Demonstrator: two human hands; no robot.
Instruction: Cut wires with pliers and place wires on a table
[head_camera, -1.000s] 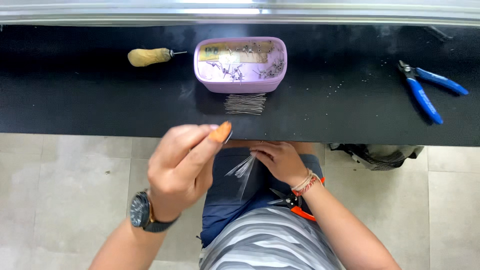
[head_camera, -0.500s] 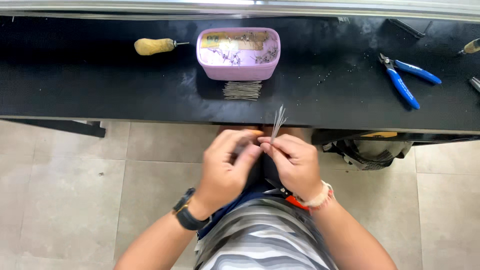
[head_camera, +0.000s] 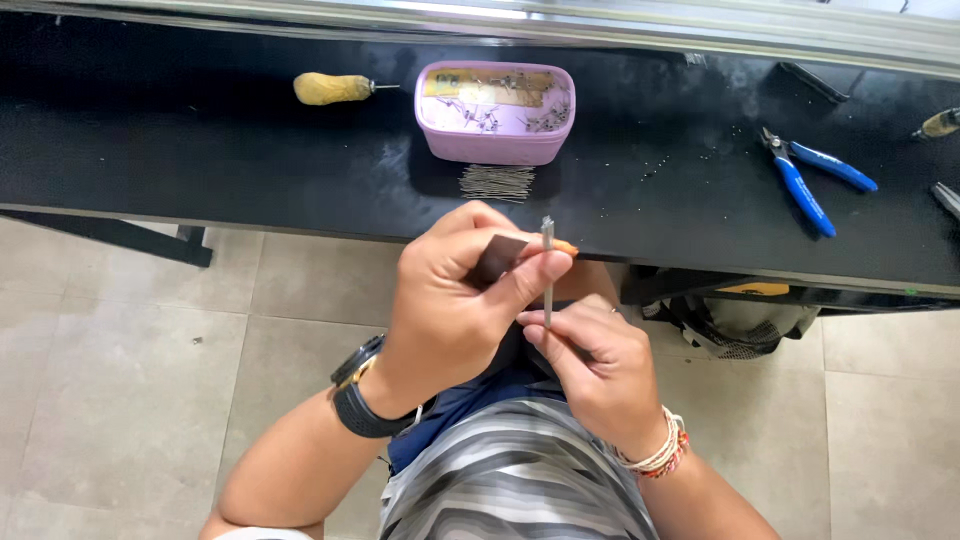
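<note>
between both hands' fingertips | thin metal pin (head_camera: 547, 270) upright | left hand (head_camera: 455, 290) maybe pinching top

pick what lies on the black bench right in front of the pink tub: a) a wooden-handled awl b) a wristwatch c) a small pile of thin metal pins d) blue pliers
c: a small pile of thin metal pins lies against the near side of the pink tub; the blue pliers sit far off to its right and the wooden-handled awl to its left.

Bench layout, seen from above
Tub (head_camera: 493, 125) on the bench (head_camera: 200, 150), pins (head_camera: 497, 182) just before it; awl (head_camera: 332, 88) left, pliers (head_camera: 812, 176) right.
</note>
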